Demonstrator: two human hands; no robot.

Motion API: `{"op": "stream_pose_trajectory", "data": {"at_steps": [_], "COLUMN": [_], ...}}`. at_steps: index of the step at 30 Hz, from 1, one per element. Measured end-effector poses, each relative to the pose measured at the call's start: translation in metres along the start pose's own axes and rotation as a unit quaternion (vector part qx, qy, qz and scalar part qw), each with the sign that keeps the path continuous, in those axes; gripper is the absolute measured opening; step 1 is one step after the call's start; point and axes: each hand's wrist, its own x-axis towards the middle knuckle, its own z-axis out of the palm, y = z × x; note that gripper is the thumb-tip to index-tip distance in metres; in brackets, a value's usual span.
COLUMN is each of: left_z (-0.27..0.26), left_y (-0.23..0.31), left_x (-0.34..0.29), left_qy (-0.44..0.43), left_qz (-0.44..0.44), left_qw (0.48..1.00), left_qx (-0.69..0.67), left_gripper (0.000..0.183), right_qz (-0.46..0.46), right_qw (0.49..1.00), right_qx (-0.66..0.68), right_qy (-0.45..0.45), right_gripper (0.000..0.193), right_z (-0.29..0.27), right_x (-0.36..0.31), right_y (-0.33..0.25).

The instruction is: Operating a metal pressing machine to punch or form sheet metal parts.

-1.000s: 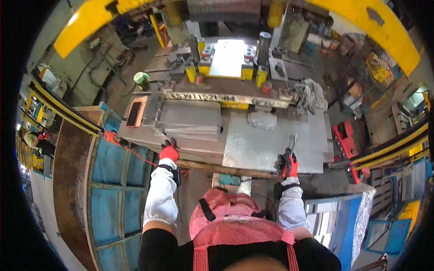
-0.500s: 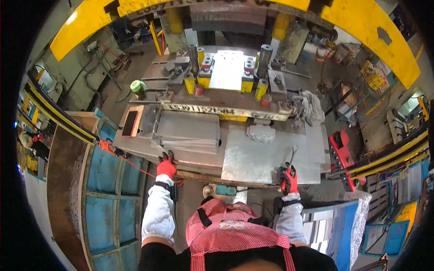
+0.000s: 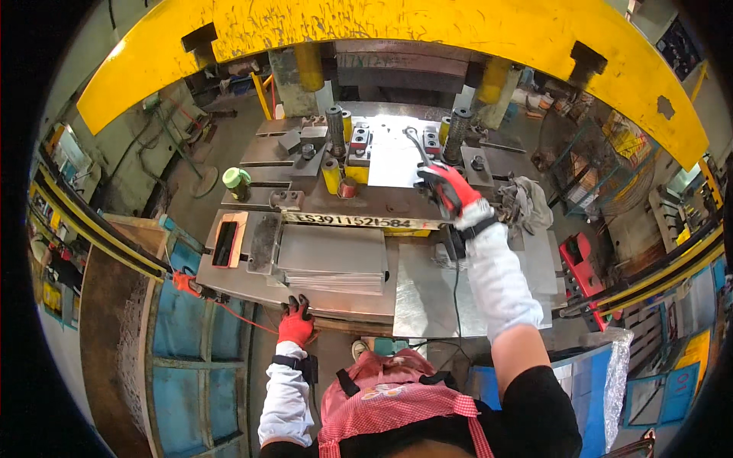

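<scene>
1. Head view looks down on a person in a red checked apron standing at a metal counter (image 3: 359,305) in front of a big yellow press frame (image 3: 397,30).
2. Right hand (image 3: 447,187), in a red glove with a white sleeve guard, is stretched out to the centre of the frame, above the press bed. Its fingers are curled round the lower end of a thin dark hooked tool (image 3: 416,145).
3. That tool runs from the glove up and to the left; its long axis is a steep diagonal, and its curved tip points toward the upper left, over the bright metal sheet (image 3: 389,156) lying in the die.
4. Bright sheet lies just left of the right hand, between the yellow and grey guide posts.
5. Left hand (image 3: 295,324), also red-gloved, sits at the lower centre-left. It lies on the near edge of the counter with fingers bent over the rim, holding nothing loose.
6. Just above the left hand lies a stack of grey metal sheets (image 3: 332,259), flat, its long side running left to right across the frame.
7. Right of that stack a single larger plate (image 3: 427,298) lies below the right forearm.
</scene>
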Motion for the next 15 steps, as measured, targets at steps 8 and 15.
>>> {"op": "stream_pose_trajectory", "data": {"at_steps": [8, 15], "left_z": [-0.084, -0.086], "left_y": [0.075, 0.201], "left_x": [-0.009, 0.078], "left_qy": [-0.105, -0.224], "left_qz": [0.009, 0.131], "left_qw": [0.948, 0.640], "left_qx": [-0.300, -0.723], "left_gripper": [0.036, 0.032], "right_qz": [-0.013, 0.015], "right_qw": [0.999, 0.983], "right_qx": [0.026, 0.071], "right_qy": [0.031, 0.169], "right_gripper": [0.015, 0.035], "right_z": [0.015, -0.033], "right_x": [-0.002, -0.205], "right_y": [-0.008, 0.044]}}
